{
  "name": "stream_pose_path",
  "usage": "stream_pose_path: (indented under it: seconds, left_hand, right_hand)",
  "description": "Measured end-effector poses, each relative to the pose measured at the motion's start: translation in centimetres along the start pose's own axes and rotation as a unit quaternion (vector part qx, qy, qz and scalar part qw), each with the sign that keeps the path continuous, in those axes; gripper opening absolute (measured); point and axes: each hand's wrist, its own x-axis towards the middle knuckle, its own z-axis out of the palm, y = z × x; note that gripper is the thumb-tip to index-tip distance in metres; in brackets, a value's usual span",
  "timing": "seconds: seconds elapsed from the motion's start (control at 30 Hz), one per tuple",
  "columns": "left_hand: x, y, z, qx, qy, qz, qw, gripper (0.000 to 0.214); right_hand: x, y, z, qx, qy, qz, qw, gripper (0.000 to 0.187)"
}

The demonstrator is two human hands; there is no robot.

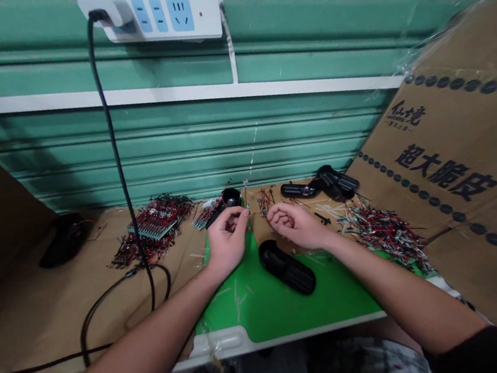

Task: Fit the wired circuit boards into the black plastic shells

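My left hand is closed, thumb and forefinger pinched together at the work area's middle. A small wired part sticks up from that pinch, too small to name surely. Just to the right, my right hand has its fingers curled and pressed together; what they hold, if anything, is hidden. Thin red and black wires lie right beyond its fingertips. Below and between the hands, a black plastic casing rests on the green board. Short pale strips lie scattered on the board.
Piles of wired circuit boards lie at left, with a heap of red-wired parts at right. More black casings sit at the back. A black cable hangs from the power strip. Cardboard walls the right side.
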Motion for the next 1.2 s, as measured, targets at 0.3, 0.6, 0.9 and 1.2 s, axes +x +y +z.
stream_pose_path:
  seconds: [0.3,0.6,0.9,1.2]
  left_hand:
    - [-0.2,0.1,0.0,0.055,0.003,0.021,0.998,0.024]
    - [-0.4,-1.1,-0.4,0.216,-0.136,0.076,0.964,0.017]
    - [-0.1,0.2,-0.1,0.055,-0.091,-0.026,0.994,0.032]
    - [0.2,0.8,0.1,-0.039,-0.054,-0.099,0.993,0.040]
  right_hand:
    - [-0.2,-0.6,-2.3,-0.070,-0.042,0.003,0.997,0.011]
    - [-0.2,-2.1,-4.7,0.159,0.048,0.026,0.986,0.034]
    - [0.5,-0.5,-0.5,0.172,0.051,0.017,0.984,0.039]
    - [0.4,-0.3,0.7,0.110,0.094,0.037,0.989,0.036]
